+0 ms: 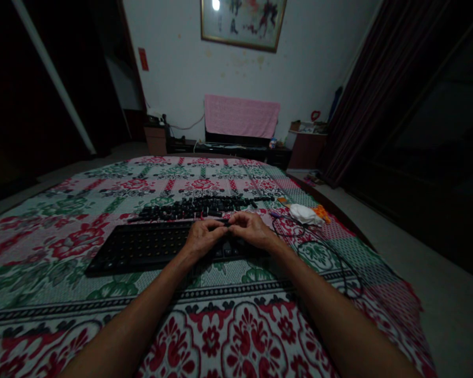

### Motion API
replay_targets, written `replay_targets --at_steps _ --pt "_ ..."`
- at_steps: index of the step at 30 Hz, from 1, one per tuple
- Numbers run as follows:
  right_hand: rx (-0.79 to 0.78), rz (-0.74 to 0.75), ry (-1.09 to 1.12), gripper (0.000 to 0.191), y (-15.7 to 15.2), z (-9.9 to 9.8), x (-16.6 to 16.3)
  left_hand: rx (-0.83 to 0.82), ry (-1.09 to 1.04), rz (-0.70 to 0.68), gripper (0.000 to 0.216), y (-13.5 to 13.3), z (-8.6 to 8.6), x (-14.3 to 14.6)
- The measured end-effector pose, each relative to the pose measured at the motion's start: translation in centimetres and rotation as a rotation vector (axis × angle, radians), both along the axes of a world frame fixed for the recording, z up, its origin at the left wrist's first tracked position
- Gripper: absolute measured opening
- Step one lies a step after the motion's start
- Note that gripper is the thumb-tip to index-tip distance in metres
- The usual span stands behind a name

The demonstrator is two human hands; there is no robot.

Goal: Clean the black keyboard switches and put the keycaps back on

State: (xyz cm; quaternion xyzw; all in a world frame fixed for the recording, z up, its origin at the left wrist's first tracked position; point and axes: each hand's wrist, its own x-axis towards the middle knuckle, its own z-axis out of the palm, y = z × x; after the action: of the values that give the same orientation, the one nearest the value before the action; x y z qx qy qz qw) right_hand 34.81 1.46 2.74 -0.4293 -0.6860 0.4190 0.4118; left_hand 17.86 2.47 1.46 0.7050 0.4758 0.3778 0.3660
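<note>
A black keyboard lies on the patterned bedspread, most of its left part stripped of keycaps so that rows of small light sockets show. Over its right part my left hand and my right hand meet, fingertips pinched close together. Whatever small piece they pinch is hidden by the fingers and the dim light. A few keycaps sit on the keyboard just below my hands. Beyond its far edge, loose black keycaps are spread in a long band.
A black cable curls on the bedspread at the right. Near it lie a crumpled white cloth or tissue and something orange. Past the bed, a pink towel hangs over a screen on a low stand.
</note>
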Motion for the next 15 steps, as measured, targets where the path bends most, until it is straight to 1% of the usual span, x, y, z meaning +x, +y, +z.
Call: replay_targets --at_steps 2,4,7,10,12,15 --pt "0.023 -0.007 -0.006 0.023 0.0 -0.2 -0.3 -0.023 -0.024 0.018 0.032 0.1 0.0 0.0" --pt "0.093 -0.004 -0.053 0.027 -0.1 -0.2 -0.4 -0.026 -0.031 0.038 0.03 0.2 0.0 0.0" --pt "0.309 0.001 -0.201 0.023 -0.3 0.0 -0.4 -0.028 -0.004 0.048 0.028 0.2 0.1 -0.2" --pt "0.501 0.018 -0.42 0.021 -0.5 0.6 0.0 -0.006 0.055 0.01 0.028 0.2 0.1 -0.4" --pt "0.564 0.044 -0.539 0.021 -0.7 1.0 0.2 0.015 0.095 -0.023 0.028 0.3 0.0 -0.5" --pt "0.601 0.115 -0.659 0.019 -1.0 1.5 0.4 0.013 0.133 -0.053 0.028 0.4 -0.3 -0.6"
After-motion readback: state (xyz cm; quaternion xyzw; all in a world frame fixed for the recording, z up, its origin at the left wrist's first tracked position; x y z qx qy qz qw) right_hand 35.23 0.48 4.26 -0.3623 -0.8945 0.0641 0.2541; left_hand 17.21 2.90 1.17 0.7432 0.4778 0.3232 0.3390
